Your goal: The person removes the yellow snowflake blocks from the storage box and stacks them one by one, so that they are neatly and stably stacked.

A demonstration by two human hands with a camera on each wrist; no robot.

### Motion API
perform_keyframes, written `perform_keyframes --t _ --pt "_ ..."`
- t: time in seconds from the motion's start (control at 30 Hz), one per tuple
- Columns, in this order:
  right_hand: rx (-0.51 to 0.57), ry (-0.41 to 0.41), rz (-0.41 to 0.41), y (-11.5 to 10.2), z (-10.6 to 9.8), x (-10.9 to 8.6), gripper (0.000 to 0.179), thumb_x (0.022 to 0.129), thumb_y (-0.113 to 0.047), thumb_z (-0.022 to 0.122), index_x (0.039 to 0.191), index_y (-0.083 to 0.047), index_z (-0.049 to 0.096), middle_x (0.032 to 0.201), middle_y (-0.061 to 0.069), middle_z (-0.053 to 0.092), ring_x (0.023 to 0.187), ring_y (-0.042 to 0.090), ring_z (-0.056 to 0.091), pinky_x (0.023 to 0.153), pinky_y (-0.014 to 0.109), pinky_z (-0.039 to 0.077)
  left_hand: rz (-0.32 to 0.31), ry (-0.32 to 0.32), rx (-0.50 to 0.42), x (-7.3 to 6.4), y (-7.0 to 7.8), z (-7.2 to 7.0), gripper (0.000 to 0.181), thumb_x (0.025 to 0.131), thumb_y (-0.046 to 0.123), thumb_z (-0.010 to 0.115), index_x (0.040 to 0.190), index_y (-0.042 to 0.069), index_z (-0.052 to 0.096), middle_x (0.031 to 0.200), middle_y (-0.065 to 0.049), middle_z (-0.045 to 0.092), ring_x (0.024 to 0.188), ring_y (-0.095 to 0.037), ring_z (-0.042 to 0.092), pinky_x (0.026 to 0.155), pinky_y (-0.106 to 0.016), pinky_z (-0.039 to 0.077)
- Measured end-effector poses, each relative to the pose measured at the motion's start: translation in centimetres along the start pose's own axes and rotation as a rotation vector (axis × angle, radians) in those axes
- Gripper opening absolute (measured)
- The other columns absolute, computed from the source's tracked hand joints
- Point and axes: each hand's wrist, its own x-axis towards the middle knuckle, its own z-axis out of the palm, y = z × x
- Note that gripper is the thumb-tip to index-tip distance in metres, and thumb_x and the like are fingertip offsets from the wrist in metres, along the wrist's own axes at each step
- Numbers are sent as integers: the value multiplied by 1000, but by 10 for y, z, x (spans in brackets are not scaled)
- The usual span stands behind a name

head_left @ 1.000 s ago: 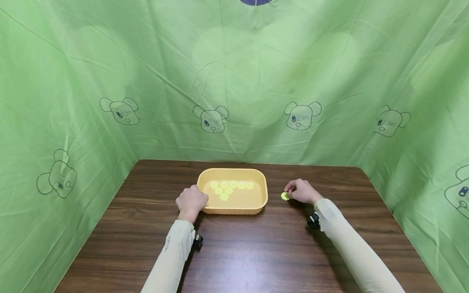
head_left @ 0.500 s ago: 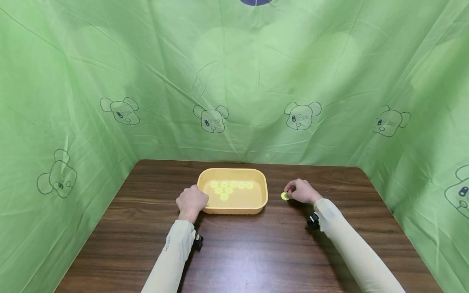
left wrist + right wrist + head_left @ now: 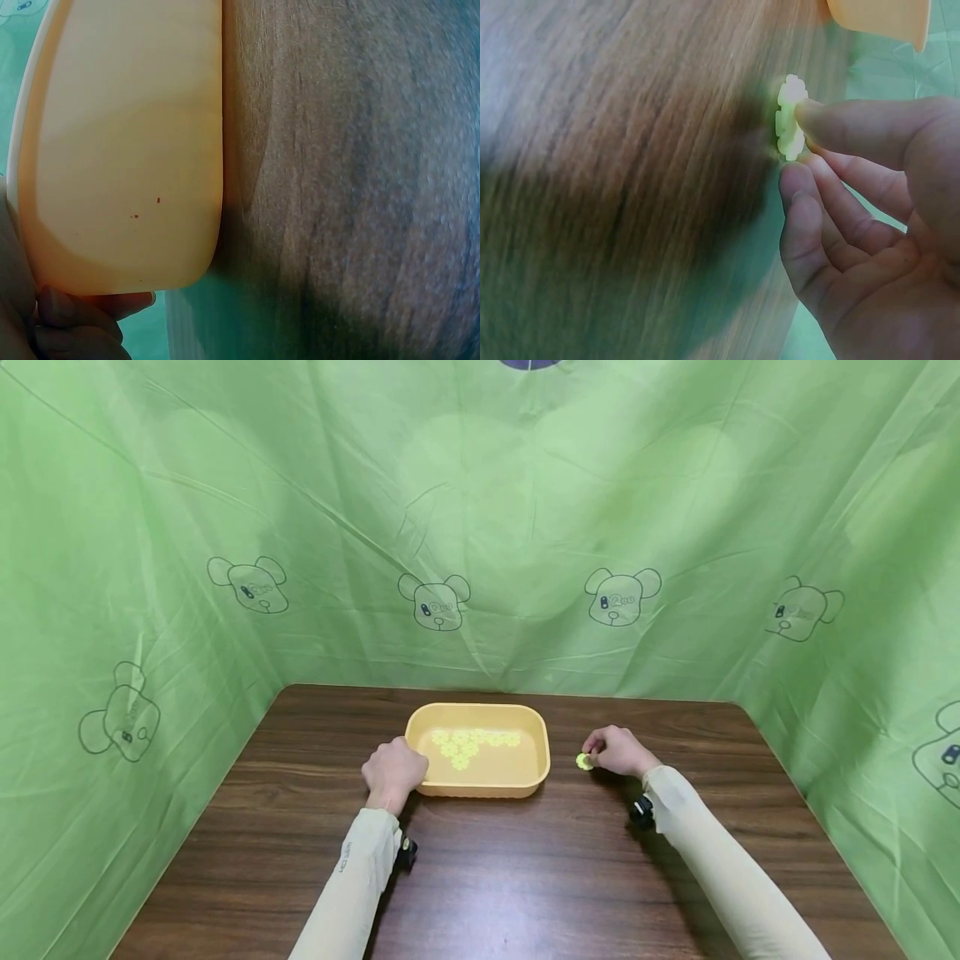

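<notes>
A shallow orange-yellow plastic tray stands on the table, with several yellow-green flower-shaped pieces lying flat inside, mostly toward its back left. My left hand grips the tray's left end; in the left wrist view its fingers curl around the end wall. To the right of the tray, my right hand pinches one flower-shaped piece between thumb and fingers. That piece is seen nearly edge-on in the right wrist view, close to the tabletop, its lower side partly covered by the fingertips.
The dark wood-grain table extends around the tray on all sides. Green fabric printed with bear heads encloses the back and both sides. Each wrist carries a small black camera.
Both hands, the tray and the pinched piece keep their places. Only a very slight shift of the head view shows.
</notes>
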Motion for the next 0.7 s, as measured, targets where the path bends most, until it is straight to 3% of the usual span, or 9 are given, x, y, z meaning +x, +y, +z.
perform_keyframes --t 0.4,0.53,0.7 --pt "18 43 -15 -9 -4 3 7 86 -9 75 92 -7 73 79 0 70 73 12 60 71 31 47 -1 5 -7 -2 0 -2 33 81 23 52 103 5 68 94 -18 70 86 -38 68 68 -55 50" --pt "38 74 -51 -33 -11 13 9 87 -14 76 94 -9 73 82 1 70 77 14 63 74 33 50 0 5 -10 -2 0 -2 33 81 23 52 103 5 68 93 -18 70 85 -38 68 68 -54 50" --pt "41 63 -119 -80 -14 32 13 89 -16 75 99 -9 73 88 2 71 83 17 65 79 37 53 0 10 -4 -3 2 -2 34 82 24 53 105 5 68 94 -18 70 87 -38 68 70 -54 50"
